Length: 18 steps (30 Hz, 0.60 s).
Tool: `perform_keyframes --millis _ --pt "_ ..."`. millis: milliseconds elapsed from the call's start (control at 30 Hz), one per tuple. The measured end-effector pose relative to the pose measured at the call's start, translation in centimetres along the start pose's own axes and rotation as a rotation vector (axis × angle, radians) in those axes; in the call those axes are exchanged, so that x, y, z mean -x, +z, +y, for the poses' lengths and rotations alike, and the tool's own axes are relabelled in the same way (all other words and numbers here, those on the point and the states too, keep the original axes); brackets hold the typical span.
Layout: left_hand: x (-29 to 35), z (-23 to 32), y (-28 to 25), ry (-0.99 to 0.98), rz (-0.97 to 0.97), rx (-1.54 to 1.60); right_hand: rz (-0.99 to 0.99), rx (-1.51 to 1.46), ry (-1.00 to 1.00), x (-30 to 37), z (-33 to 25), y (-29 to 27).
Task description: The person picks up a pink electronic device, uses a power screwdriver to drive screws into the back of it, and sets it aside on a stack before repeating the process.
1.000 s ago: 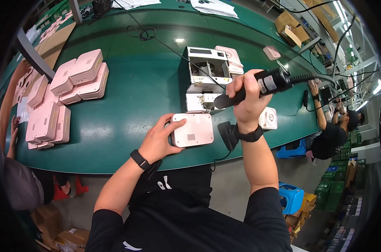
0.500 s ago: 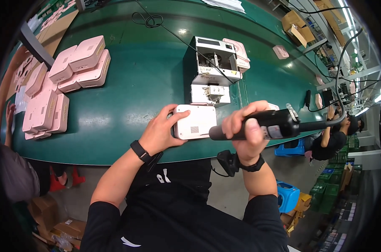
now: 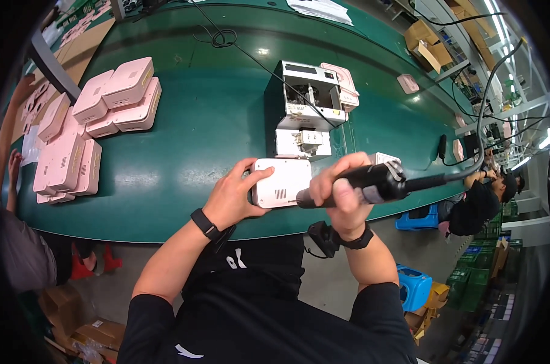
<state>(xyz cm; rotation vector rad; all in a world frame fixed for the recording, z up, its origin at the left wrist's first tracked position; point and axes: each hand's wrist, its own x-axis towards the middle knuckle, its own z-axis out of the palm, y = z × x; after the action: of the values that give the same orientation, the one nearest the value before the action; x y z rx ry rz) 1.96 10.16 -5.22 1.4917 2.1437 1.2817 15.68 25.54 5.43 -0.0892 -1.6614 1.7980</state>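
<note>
My left hand (image 3: 234, 193) grips the left side of a pale pink plastic housing (image 3: 285, 176), thumb on its upper face. The housing has a small vent grille and rounded corners, and lies on the green table near the front edge. In my right hand (image 3: 343, 193) is a black corded electric screwdriver (image 3: 372, 185), fingers wrapped round its body. Its tapered nose points left over the housing's lower right part; whether the tip touches is hard to tell. Just behind the housing stands a black and white screw feeder (image 3: 306, 109).
Stacked pink housings (image 3: 114, 97) sit at the left of the green table (image 3: 208, 121). Behind the feeder lies another pink housing (image 3: 342, 85). The screwdriver's cable (image 3: 482, 121) runs up to the right. A blue stool (image 3: 416, 285) stands below the edge. People work at both sides.
My right hand and the screwdriver have shifted a little left, and the tool's rear has tilted lower in the picture. The left hand keeps its hold. The whole view has shifted slightly.
</note>
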Motion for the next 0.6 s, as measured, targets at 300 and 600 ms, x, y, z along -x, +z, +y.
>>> perform_keyframes --millis 300,600 --pt "-0.6 0.9 -0.1 -0.012 -0.055 -0.023 0.211 0.124 -0.176 -7.3 -0.8 -2.4" --pt "-0.7 0.3 -0.7 -0.001 -0.072 -0.018 -0.074 -0.159 -0.059 -2.1 -2.2 2.4"
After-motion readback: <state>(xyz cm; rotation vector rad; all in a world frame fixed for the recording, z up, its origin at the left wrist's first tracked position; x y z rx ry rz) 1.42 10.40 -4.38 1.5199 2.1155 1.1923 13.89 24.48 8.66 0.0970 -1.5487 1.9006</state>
